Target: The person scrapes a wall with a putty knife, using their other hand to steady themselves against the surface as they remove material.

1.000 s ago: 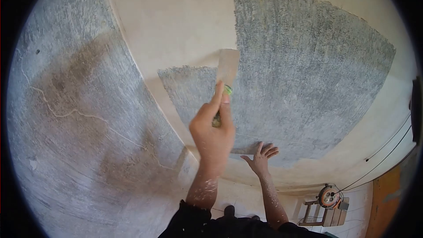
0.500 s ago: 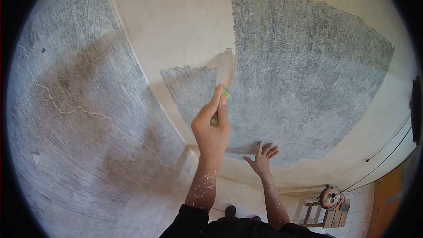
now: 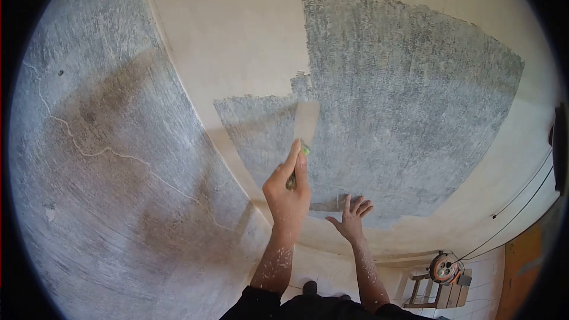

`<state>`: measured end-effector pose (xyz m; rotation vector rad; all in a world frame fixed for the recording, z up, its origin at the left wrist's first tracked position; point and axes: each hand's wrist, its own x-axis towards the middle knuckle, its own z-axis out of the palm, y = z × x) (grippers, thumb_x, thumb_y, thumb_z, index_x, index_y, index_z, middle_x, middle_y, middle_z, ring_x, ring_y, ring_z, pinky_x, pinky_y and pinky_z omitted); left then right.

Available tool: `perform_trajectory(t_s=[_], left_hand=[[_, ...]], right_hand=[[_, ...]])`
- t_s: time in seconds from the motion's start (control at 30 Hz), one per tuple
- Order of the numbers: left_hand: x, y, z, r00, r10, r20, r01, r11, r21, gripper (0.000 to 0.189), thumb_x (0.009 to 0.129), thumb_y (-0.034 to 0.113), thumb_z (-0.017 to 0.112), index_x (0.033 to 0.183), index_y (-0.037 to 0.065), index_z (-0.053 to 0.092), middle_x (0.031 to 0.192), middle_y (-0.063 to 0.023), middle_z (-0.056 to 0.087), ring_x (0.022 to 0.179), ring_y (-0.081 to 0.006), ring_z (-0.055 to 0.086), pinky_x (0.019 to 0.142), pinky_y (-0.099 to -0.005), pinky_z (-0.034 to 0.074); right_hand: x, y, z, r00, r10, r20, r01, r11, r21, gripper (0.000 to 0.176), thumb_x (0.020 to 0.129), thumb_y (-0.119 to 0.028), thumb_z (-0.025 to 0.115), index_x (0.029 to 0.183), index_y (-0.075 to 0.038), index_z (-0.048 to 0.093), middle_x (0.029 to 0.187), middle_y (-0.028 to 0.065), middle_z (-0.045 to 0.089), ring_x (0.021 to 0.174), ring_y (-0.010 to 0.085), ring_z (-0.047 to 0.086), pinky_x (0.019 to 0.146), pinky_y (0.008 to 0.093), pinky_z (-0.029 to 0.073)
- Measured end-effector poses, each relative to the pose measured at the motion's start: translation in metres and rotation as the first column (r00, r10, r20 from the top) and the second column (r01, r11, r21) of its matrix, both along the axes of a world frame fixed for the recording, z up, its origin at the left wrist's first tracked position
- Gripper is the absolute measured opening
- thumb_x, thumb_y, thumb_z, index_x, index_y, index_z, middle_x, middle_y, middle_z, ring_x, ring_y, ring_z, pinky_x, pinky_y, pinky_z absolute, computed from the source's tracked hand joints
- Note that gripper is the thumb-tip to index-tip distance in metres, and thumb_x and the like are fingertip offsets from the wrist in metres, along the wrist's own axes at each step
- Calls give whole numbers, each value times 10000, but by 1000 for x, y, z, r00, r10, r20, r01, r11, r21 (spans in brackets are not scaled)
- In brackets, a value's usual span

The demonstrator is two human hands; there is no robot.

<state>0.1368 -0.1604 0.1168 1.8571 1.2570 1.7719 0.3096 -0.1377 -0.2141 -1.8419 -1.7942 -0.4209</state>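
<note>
My left hand is closed around the handle of a scraper, whose wide flat blade points up the wall. The blade lies over the grey scraped patch, beside the cream coating. A small grey notch shows just above the blade. Lower and to the right, my right hand is spread with fingers apart against the lower part of the grey patch. White flakes cling to both forearms.
On the left is another grey wall with a long crack, meeting this wall at a corner. An orange cable reel sits on a wooden stool at the lower right, with black cables rising from it.
My left hand and the scraper have moved down the wall. A grey notch is now bare where the blade was. My right hand stays spread in nearly the same place.
</note>
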Motion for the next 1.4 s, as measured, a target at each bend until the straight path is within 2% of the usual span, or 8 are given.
perform_trajectory(t_s=[0.1,0.3,0.37,0.5,0.7,0.9,1.2,1.4], left_hand=[[8,21,34,995,33,89,-52,973,223,313,964,80,639,1274,36,660,805,-118,712,723,-77,632,624,-257,485],[-5,4,10,999,32,-19,-28,985,172,305,964,81,642,1265,37,667,773,-105,699,709,-60,617,595,-245,469],[6,3,15,1000,-10,29,8,996,85,310,990,138,616,1278,27,650,1017,-160,707,946,-137,652,803,-286,500],[4,7,47,999,36,26,-40,974,223,312,963,73,638,1272,44,663,808,-120,712,719,-82,636,609,-265,486],[-1,5,-9,1000,3,-10,-1,988,154,310,975,84,624,1276,15,649,965,-182,739,871,-136,696,725,-278,534],[6,13,90,986,-90,141,84,995,49,348,1022,211,568,1314,28,617,1210,-174,687,1126,-193,651,971,-325,492],[5,12,-9,994,-10,109,-8,988,156,329,1002,101,580,1312,-4,609,1187,-210,686,1092,-206,668,891,-311,527],[6,23,113,985,22,171,-38,995,92,347,1002,154,599,1323,21,608,1191,-195,689,1102,-177,653,908,-290,509]], right_hand=[[-3,-8,-1,1000,0,28,0,1000,15,1226,793,-674,690,1549,36,35,1483,442,-253,1310,608,-368,1013,756,-195],[3,-5,10,958,33,-286,-92,976,-196,1130,809,-651,688,1566,-41,112,1500,477,-102,1332,677,-247,1021,783,-136],[0,-10,22,938,11,-346,-119,949,-293,1135,808,-647,693,1566,-39,107,1503,472,-111,1333,671,-255,1023,782,-135],[2,-11,7,965,36,-261,-86,979,-185,1129,814,-640,691,1570,-47,98,1510,464,-108,1340,669,-245,1029,777,-133],[5,-7,16,967,57,-249,-104,978,-181,1141,817,-628,699,1572,-53,67,1511,441,-159,1335,648,-274,1031,765,-149],[2,-10,12,971,69,-231,-112,978,-175,1162,815,-630,701,1573,-48,38,1510,422,-209,1339,631,-284,1041,748,-156],[11,-23,38,938,76,-339,-183,938,-294,1060,838,-621,676,1581,-112,118,1548,420,-38,1374,684,-85,1075,756,-80],[9,-23,35,938,79,-337,-185,937,-296,1061,841,-629,665,1577,-94,120,1539,430,-26,1373,674,-114,1074,752,-90]])
